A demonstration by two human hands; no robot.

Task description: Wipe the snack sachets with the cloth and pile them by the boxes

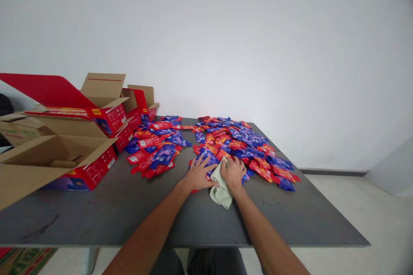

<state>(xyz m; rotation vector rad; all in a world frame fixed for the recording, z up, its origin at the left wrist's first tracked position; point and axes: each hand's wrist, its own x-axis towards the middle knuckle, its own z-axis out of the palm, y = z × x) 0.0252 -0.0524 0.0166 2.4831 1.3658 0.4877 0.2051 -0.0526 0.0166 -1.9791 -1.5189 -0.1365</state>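
Observation:
My left hand (199, 175) lies with spread fingers on blue and red packets at the near edge of the middle pile. Beside it, my right hand (232, 172) is closed around a pale green cloth (221, 195), whose loose end hangs toward me on the dark table. The left thumb reaches close to the cloth; whether it touches I cannot tell. Beyond both hands spreads a large pile of red and blue packets (251, 139). A second pile of packets (163, 154) lies to the left of my left hand.
Open red and blue cardboard boxes (100, 167) stand along the left side, their brown flaps sticking out over the dark table (129, 219). A white wall (241, 43) rises behind. Below the table at lower left is a printed carton (29, 262).

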